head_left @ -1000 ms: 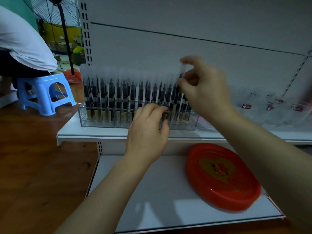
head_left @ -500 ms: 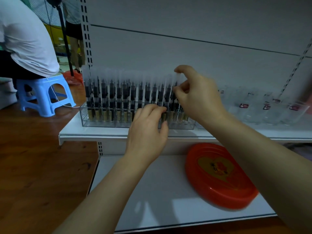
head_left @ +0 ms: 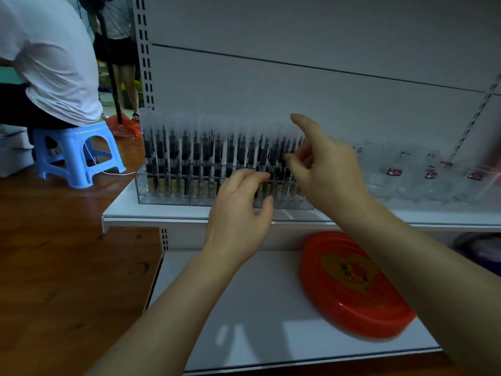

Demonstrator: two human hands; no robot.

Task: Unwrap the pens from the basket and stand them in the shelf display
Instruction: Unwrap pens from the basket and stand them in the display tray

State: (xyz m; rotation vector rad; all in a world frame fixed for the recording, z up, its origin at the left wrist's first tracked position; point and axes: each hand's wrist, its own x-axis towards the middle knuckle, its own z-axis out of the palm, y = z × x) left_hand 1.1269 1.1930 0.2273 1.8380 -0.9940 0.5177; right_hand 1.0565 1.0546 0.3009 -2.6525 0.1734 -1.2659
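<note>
Pens (head_left: 206,158) stand upright in clear display box (head_left: 168,198) on upper shelf (head_left: 122,213). Left hand (head_left: 238,213) fingers loosely curled, fingertips touching pens at box front. Right hand (head_left: 325,169) beside pen tops, forefinger extended, whether it pinches anything unclear. Red tray (head_left: 352,289) on lower shelf.

Right pens (head_left: 282,156) hidden behind hands, glassware (head_left: 412,172) blurred, seated person (head_left: 51,63) cropped
</note>
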